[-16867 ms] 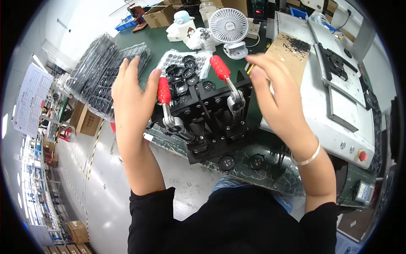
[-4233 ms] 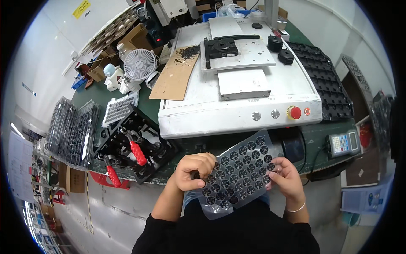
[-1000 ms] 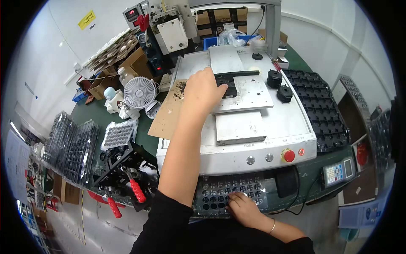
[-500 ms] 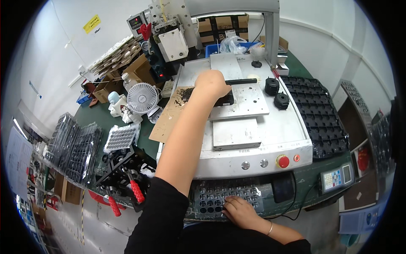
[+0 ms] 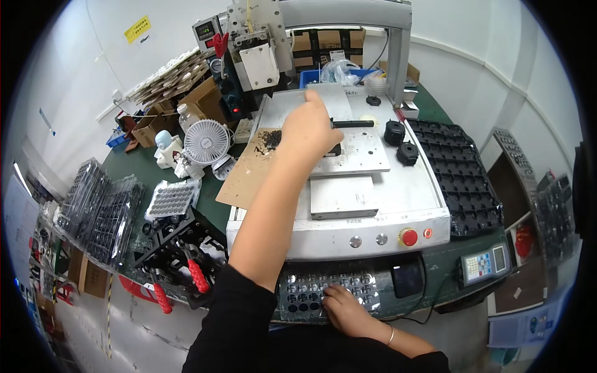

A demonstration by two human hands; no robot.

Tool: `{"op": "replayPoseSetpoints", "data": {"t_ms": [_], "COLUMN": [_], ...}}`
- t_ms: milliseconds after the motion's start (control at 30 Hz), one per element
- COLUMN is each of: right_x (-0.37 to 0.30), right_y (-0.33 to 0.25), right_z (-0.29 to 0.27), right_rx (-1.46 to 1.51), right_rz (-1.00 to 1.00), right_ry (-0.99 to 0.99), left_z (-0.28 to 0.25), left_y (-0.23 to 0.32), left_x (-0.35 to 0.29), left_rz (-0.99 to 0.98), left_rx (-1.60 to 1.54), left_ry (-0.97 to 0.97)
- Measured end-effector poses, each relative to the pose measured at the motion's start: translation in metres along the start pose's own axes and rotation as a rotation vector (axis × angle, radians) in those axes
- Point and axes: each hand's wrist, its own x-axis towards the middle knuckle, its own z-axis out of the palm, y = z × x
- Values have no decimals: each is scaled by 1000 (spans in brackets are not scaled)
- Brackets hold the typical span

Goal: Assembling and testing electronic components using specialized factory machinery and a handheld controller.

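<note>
My left hand (image 5: 308, 127) reaches across a white bench machine (image 5: 286, 233), above a pale metal fixture plate (image 5: 364, 152). Its thumb and one finger stretch apart; the other fingers are hidden behind the hand. A black part (image 5: 337, 150) shows just under the thumb, and a black bar (image 5: 356, 124) runs to the right. Whether the hand holds the part cannot be seen. Close to my body, my right hand (image 5: 348, 314) rests on a clear plastic tray (image 5: 376, 280) of small round parts, its fingers bent together at one pocket. Anything pinched there is hidden.
Dark scraps (image 5: 271, 139) lie on cardboard (image 5: 239, 183). Two black housings (image 5: 401, 143) stand right of the plate, beside a black moulded tray (image 5: 457, 177). A white fan (image 5: 207, 142) and red-handled clamps (image 5: 198, 276) stand left. A keypad controller (image 5: 485, 265) lies right, its cable crossing the front.
My left hand has turned, with a finger stretched forward and the thumb out, covering more of the black part. My right hand stays at the tray. The whole view has shifted slightly.
</note>
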Motion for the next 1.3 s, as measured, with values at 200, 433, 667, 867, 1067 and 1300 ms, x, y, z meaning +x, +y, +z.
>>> {"op": "replayPoseSetpoints", "data": {"t_ms": [200, 433, 667, 867, 1067, 1300], "right_x": [13, 47, 81, 87, 93, 93], "right_y": [-6, -48, -69, -73, -78, -72], "right_z": [-34, -87, -61, -43, -37, -29], "right_rx": [89, 1157, 1262, 1218, 1181, 1102], "right_rz": [-31, 576, 598, 565, 590, 538], "right_ry": [-175, -44, 46, 30, 57, 64], "left_z": [12, 45, 45, 43, 46, 50], "left_y": [-36, -88, -104, -114, -118, -120], "left_x": [-177, -260, -282, -290, -295, -293], "left_rz": [322, 280, 224, 270, 228, 264], "left_rx": [-401, -459, -509, -527, -622, -591], "left_ry": [210, 94, -34, -56, -128, -78]}}
